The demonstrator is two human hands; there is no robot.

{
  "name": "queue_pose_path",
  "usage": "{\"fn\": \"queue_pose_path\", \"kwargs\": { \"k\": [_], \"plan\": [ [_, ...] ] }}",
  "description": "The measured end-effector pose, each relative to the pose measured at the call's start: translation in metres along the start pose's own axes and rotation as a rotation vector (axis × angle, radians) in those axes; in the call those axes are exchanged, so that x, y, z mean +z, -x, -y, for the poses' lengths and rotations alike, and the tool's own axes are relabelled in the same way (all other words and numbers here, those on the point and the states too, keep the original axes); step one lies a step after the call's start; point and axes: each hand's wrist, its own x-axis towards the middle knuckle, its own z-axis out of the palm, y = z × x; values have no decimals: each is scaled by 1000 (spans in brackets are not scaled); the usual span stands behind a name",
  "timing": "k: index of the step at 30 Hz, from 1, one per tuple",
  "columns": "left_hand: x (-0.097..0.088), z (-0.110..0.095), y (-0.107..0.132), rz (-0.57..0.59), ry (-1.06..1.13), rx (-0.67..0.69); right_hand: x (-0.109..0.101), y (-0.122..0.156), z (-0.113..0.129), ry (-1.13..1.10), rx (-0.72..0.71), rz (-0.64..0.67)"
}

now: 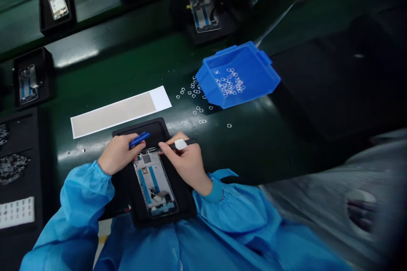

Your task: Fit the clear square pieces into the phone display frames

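A phone frame (160, 180) with blue strips lies in a black foam tray (187, 203) in front of me. My left hand (119, 152) rests at the frame's upper left corner, closed around a blue pen-like tool (140, 139). From the right, my right hand (187, 161) grips dark tweezers (190, 141) with a white wrap on them. The tweezers point left at the frame's top edge. Their tips are too small to make out, so I cannot tell whether they pinch anything.
A blue bin (251, 72) holds many small white ring-shaped pieces, with more scattered before its mouth. A beige-and-white strip (117, 112) lies beyond the tray. Further trays with phone frames (205, 12) stand at the back. Small metal parts (14, 168) fill a black tray at left.
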Motion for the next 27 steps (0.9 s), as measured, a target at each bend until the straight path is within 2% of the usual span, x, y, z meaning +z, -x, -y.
{"fn": "queue_pose_path", "kwargs": {
  "k": [4, 27],
  "plan": [
    [3, -1, -2, 16, -35, 19, 0, -2, -2, 62, -2, 22],
    [4, -3, -5, 46, -93, 20, 1, 0, 1, 91, -6, 53]
  ]
}}
